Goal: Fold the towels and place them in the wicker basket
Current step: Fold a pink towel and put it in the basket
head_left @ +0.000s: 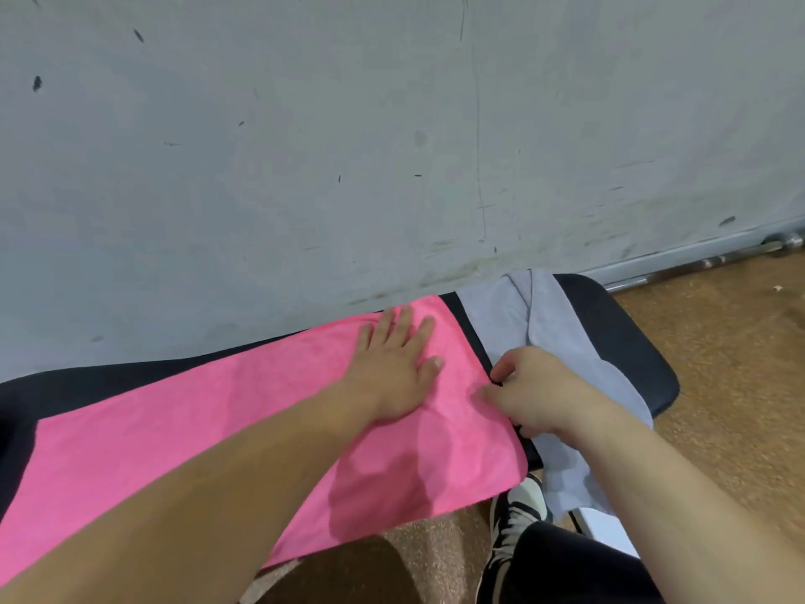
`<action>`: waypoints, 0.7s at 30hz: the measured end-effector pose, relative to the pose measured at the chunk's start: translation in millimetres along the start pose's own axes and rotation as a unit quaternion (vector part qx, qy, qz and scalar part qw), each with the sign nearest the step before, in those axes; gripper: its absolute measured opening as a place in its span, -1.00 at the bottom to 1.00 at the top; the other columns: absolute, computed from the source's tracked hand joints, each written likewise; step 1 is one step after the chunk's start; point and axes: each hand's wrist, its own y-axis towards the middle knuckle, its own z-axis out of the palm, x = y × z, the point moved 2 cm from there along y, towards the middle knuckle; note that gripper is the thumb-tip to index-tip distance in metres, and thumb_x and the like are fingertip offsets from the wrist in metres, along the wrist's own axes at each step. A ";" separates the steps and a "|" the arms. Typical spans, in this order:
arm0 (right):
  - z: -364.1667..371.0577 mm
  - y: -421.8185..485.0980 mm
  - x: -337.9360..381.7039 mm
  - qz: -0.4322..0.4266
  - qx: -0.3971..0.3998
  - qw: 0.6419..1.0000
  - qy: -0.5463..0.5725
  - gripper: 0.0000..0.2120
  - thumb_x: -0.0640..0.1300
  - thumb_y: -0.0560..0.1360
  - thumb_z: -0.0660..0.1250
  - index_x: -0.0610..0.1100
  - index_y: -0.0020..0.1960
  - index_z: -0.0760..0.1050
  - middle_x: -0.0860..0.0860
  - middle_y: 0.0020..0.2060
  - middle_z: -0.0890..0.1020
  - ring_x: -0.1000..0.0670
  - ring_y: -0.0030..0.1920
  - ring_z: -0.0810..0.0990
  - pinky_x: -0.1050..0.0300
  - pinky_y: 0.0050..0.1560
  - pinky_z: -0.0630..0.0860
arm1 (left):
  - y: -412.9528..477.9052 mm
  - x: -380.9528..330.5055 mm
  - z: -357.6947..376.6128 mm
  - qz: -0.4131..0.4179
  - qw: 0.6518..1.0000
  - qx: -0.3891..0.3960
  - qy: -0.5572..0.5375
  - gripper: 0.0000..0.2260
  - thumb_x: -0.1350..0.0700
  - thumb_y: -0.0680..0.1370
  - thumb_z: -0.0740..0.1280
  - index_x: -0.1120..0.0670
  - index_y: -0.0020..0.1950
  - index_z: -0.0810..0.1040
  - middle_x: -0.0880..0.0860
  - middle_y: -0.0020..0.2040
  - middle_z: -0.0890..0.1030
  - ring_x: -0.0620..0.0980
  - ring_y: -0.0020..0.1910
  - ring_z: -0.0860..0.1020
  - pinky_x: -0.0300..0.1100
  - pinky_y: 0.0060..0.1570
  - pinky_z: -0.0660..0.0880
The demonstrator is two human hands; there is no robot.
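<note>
A pink towel (226,429) lies spread along a black padded bench (618,337), its near edge hanging over the front. My left hand (394,364) presses flat on the towel's right part, fingers straight and spread. My right hand (531,392) has curled fingers that pinch the towel's right edge. A grey towel (501,318) lies crumpled on the bench just right of the pink one, partly draped over the front. No wicker basket is in view.
A scuffed grey wall (392,146) rises directly behind the bench. Brown carpet (723,364) covers the floor to the right and below. My foot in a black and white shoe (516,520) stands under the bench's front edge. A metal bar (697,265) lies along the wall base.
</note>
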 end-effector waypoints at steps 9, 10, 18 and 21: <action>-2.9 -2.4 -7.2 0.024 0.051 0.998 0.006 -0.72 -0.02 0.52 0.46 -0.27 -0.12 0.64 -0.24 -0.29 0.71 -0.19 -0.30 0.70 -0.09 -0.19 0.72 | 27.3 -9.2 -42.1 -0.005 0.998 -0.065 -0.007 -0.46 -0.18 0.60 0.27 -0.02 0.54 0.36 0.13 0.58 0.29 0.21 0.55 0.24 0.15 0.51 0.22; -1.5 -1.9 -6.5 0.021 0.052 0.998 0.001 -0.74 -0.03 0.52 0.46 -0.25 -0.13 0.63 -0.21 -0.32 0.69 -0.15 -0.32 0.67 -0.07 -0.21 0.71 | 30.8 -14.9 -44.7 -0.014 0.995 -0.101 -0.018 -0.55 -0.17 0.60 0.27 0.04 0.41 0.46 0.15 0.42 0.43 0.21 0.41 0.40 0.09 0.39 0.37; 0.5 -0.7 -4.8 -0.010 0.041 0.999 -0.009 -0.85 -0.12 0.50 0.33 -0.22 -0.08 0.56 -0.13 -0.28 0.59 -0.16 -0.31 0.61 -0.20 -0.20 0.70 | 56.3 -53.2 -52.0 -0.150 0.981 -0.071 -0.097 -0.83 0.05 0.49 0.32 0.11 -0.20 0.42 0.13 0.00 0.64 0.18 -0.08 0.59 -0.12 -0.19 0.45; -1.3 -1.3 -2.7 -0.032 0.020 0.999 0.019 -0.85 -0.12 0.56 0.26 -0.21 -0.05 0.51 -0.11 -0.22 0.58 -0.12 -0.31 0.55 -0.18 -0.18 0.68 | 57.2 -58.5 -54.8 -0.143 0.974 -0.107 -0.141 -0.87 0.14 0.52 0.28 0.09 -0.19 0.39 0.11 -0.04 0.59 0.17 -0.06 0.55 -0.12 -0.14 0.42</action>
